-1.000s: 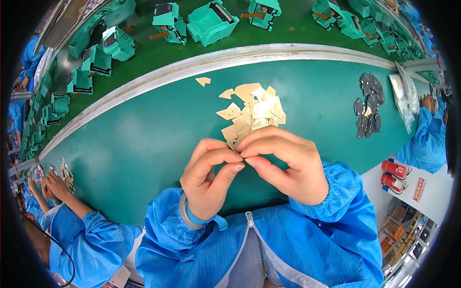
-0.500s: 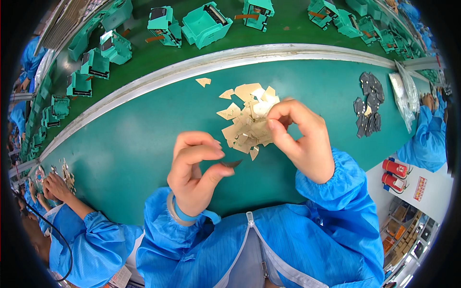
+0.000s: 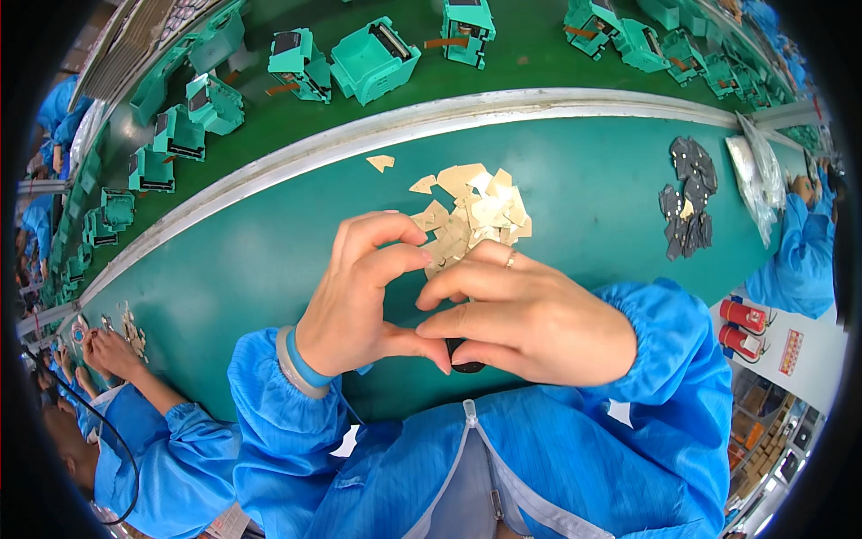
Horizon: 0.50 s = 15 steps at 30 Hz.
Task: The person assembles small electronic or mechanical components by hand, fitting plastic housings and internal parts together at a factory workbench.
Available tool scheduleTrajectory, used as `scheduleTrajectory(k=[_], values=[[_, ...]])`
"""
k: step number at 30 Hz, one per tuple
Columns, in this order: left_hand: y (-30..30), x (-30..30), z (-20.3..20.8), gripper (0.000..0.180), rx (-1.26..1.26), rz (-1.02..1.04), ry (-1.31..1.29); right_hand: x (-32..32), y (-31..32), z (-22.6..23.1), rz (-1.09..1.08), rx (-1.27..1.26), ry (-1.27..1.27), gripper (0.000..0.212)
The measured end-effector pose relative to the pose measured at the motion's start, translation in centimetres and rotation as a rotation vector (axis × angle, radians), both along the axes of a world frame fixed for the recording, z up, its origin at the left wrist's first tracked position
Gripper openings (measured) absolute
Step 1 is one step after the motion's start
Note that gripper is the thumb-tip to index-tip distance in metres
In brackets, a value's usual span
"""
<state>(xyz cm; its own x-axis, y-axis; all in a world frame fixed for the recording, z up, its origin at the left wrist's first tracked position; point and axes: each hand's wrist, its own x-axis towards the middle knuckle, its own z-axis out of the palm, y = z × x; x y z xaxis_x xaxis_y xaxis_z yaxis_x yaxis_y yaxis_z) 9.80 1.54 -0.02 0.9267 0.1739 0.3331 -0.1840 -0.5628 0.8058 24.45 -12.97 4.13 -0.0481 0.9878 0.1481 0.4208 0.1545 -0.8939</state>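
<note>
My two hands meet low over the green table. My right hand (image 3: 530, 314) is closed, its fingers and thumb pinching a small dark flat piece (image 3: 464, 357) that is mostly hidden beneath them. The thumb tip of my left hand (image 3: 359, 296) reaches the edge of that piece, while its curled fingers stay apart from the thumb. Just beyond lies a pile of thin beige angular pieces (image 3: 489, 202), partly covered by my hands. One loose beige piece (image 3: 381, 163) rests left of the pile.
Dark grey pieces (image 3: 690, 198) and a clear plastic bag (image 3: 759, 180) lie at right. Behind a metal rail (image 3: 431, 115), teal plastic housings (image 3: 375, 61) stand in a row. A co-worker's hand (image 3: 115, 355) is at left, another blue sleeve (image 3: 795, 260) at right.
My left hand has tilted and its thumb has moved right. My right hand has left the pile and come down to the dark piece, which was at my left thumb.
</note>
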Motion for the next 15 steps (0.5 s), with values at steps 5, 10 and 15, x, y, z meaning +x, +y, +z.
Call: scheduleTrajectory(k=[5, 10, 15], values=[[0.6, 0.3, 0.1, 0.09, 0.027, 0.008, -0.042, -0.5, -0.3, 0.0, -0.089, 0.08, -0.104, 0.014], [1.7, 2.1, 2.0, 0.075, 0.016, -0.094, 0.104, 1.1, -0.6, 0.6, -0.055, 0.033, -0.112, 0.017], [5.9, 4.5, 1.5, 0.03, 0.353, 0.228, 0.11, 3.9, -0.7, 0.7, -0.255, 0.084, -0.114, 0.019]])
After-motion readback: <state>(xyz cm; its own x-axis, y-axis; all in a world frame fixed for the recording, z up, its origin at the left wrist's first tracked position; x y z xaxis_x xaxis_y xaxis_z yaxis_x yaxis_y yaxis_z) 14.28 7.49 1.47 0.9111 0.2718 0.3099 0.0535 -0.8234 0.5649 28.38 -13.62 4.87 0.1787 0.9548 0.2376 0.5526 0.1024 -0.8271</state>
